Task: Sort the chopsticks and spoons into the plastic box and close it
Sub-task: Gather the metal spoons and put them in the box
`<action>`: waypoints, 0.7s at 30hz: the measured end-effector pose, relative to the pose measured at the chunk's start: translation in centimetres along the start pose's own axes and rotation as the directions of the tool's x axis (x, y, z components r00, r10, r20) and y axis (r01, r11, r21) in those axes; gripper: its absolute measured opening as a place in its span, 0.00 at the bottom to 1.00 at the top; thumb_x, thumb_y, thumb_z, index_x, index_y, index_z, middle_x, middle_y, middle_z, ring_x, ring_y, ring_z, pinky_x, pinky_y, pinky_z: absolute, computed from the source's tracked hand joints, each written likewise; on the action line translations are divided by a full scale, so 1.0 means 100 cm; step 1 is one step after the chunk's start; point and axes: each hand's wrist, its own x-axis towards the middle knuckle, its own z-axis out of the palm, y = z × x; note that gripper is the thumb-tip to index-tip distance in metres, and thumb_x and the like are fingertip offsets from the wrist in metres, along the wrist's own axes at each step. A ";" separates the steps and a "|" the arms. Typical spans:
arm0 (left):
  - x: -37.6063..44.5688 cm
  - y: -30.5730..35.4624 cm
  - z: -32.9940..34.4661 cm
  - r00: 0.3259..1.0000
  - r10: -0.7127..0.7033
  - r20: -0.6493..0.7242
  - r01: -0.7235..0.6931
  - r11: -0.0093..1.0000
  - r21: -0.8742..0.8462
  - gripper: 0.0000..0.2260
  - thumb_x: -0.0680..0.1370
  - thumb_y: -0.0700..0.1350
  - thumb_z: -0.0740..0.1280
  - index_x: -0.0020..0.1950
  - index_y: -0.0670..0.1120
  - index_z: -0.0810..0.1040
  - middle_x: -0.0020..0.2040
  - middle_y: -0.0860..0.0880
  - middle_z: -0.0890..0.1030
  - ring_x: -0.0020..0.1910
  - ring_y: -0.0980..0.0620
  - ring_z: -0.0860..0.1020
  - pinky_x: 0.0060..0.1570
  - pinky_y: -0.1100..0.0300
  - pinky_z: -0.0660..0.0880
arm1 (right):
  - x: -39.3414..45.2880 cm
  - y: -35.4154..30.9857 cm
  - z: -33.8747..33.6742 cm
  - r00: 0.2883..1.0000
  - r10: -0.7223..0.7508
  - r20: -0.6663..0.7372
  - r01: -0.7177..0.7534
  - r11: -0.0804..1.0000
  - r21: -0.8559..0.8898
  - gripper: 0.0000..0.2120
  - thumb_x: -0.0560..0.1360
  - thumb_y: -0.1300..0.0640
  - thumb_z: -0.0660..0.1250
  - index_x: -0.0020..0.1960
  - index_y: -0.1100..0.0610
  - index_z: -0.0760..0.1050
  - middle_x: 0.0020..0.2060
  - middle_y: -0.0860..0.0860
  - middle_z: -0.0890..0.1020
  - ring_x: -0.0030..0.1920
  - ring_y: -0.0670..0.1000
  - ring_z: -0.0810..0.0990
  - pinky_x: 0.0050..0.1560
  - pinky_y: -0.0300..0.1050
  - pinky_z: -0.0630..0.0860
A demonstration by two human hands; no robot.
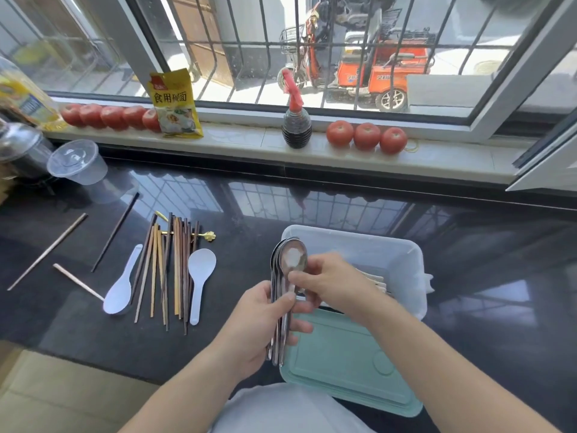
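Observation:
My left hand (256, 320) grips a stack of metal spoons (288, 260) by their handles, bowls pointing up, just left of the white plastic box (374, 245). My right hand (324, 279) pinches the top spoon's neck. The box is open and holds some pale chopsticks (374, 281). Its green lid (349, 357) lies flat in front of it. On the black counter to the left lie a bundle of wooden chopsticks (170, 270), two white plastic spoons (199, 276) (120, 292), a gold spoon (209, 235) under the bundle, and several loose chopsticks (46, 251).
A clear plastic cup (78, 162) and a dark pot (18, 151) stand at the far left. On the windowsill sit tomatoes (367, 135), a yellow packet (175, 104), a sauce bottle (296, 123) and an oil bottle (22, 95). The counter's front edge runs near my body.

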 end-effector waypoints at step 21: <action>-0.010 -0.010 -0.026 0.977 -0.024 -0.214 0.014 0.999 -0.049 0.05 0.85 0.42 0.61 0.53 0.40 0.70 0.35 0.44 0.82 0.23 0.51 0.71 0.21 0.63 0.65 | 0.077 0.065 -0.039 0.992 0.122 0.027 -0.004 0.251 -0.968 0.10 0.74 0.53 0.68 0.47 0.59 0.81 0.43 0.58 0.82 0.44 0.60 0.81 0.42 0.47 0.77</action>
